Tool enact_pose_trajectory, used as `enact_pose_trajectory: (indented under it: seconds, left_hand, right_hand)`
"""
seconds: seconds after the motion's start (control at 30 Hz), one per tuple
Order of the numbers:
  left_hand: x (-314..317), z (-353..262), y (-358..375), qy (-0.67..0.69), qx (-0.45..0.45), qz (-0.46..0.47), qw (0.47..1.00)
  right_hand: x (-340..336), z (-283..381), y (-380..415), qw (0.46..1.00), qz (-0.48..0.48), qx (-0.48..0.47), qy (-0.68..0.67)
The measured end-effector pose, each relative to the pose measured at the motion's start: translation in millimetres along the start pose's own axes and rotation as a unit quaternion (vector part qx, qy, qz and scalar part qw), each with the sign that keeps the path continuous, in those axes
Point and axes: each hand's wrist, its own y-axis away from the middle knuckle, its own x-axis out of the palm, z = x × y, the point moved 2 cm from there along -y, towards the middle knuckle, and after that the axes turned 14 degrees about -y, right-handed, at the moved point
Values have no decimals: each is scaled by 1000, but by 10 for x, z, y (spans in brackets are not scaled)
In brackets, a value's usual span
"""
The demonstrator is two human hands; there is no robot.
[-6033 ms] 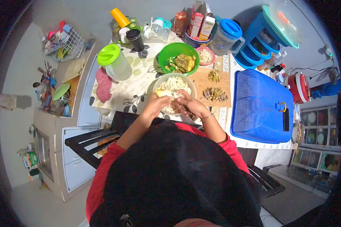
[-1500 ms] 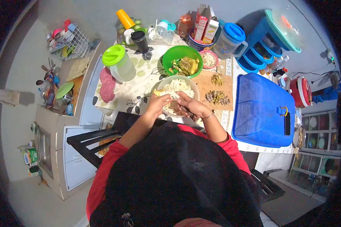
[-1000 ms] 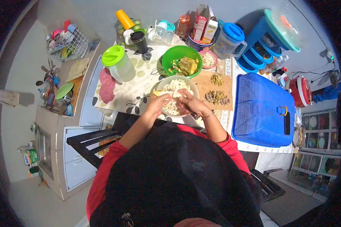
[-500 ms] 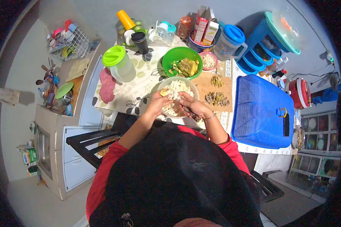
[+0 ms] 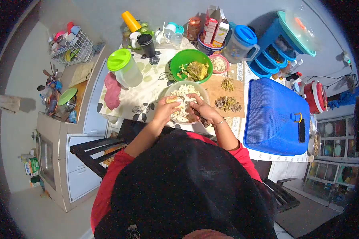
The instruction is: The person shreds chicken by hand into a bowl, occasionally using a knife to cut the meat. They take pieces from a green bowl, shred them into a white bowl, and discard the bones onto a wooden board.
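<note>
Over a pale bowl (image 5: 206, 94) of whitish shredded food (image 5: 183, 115), both my hands work close together. My left hand (image 5: 163, 110) is closed on a yellowish piece of food (image 5: 172, 99), pinched at the fingertips. In my right hand (image 5: 204, 110) is a knife with a dark brown handle (image 5: 204, 122) sticking out below the palm; its blade is hidden. Just behind stands a green bowl (image 5: 175, 63) with a large yellow-brown lump of food (image 5: 196, 71). To the right, a brown board (image 5: 235, 88) bears two small piles of chopped yellow-brown bits (image 5: 228, 104).
A blue mesh food cover (image 5: 276, 119) takes up the table's right side. A green-lidded pitcher (image 5: 125, 69) and a pink cloth (image 5: 112, 91) are at left. Along the back stand a black tumbler (image 5: 146, 46), a pink bowl (image 5: 219, 63) and a blue-lidded pitcher (image 5: 241, 44). A dark chair (image 5: 95, 149) is near my left arm.
My left fingers and the yellowish piece have shifted slightly, and my right fingers have moved a little over the bowl. Both hands keep their hold; the rest stays in place.
</note>
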Motion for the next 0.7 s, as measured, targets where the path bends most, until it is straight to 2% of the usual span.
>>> enact_pose_trajectory:
  seconds: [0.07,0.17,0.3,0.37,0.43,0.53,0.63,0.7]
  left_hand:
    - [3,-53,51,15,-7,-10,1000]
    - [13,-76,26,5,0,-22,1000]
    - [-17,-8,-4,34,13,-6,999]
    - [-61,14,-24,21,21,-7,1000]
    - [-54,16,-21,-16,20,-24,999]
    - [-64,69,-56,2,32,-38,999]
    - [-104,69,-64,-6,39,-27,999]
    - [-130,73,-62,-45,34,-30,998]
  right_hand:
    - [85,16,31,998,24,29,-44]
    - [57,-96,-66,996,19,4,85]
    - [-54,20,-82,999,-42,11,-27]
    - [-3,-60,-44,996,-33,51,71]
    - [47,-28,-12,995,48,18,82]
    - [-19,10,-78,1000,5,10,2]
    - [88,29,8,995,21,38,88]
    - [119,22,6,997,34,31,61]
